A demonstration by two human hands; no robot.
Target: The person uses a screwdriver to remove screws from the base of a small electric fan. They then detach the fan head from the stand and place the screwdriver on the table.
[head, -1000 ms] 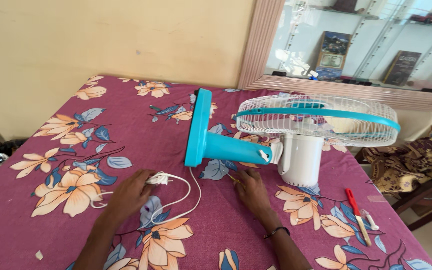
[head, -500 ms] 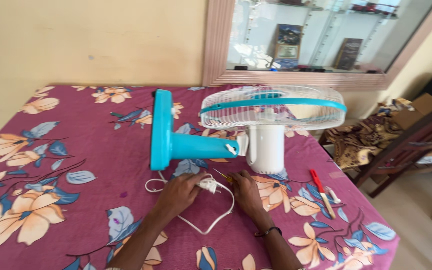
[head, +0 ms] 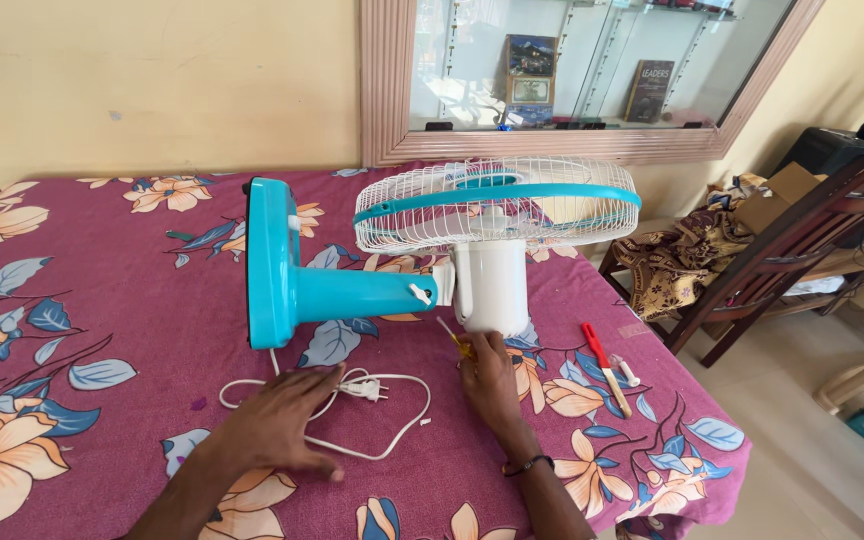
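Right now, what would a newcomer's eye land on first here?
A turquoise-and-white table fan lying on its side across the magenta floral tablecloth, its white wire grille toward the mirror. In front of it, the left hand rests flat on the coiled white power cord, while the right hand grips a small yellow-handled screwdriver beside the fan's motor housing.

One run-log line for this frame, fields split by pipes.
left hand: flat on white power cord, open | right hand: on small yellow screwdriver | table fan: lying on floral cloth | red-handled tool: right, untouched

One fan (head: 432, 250), one cord (head: 352, 420), two hands (head: 277, 425)
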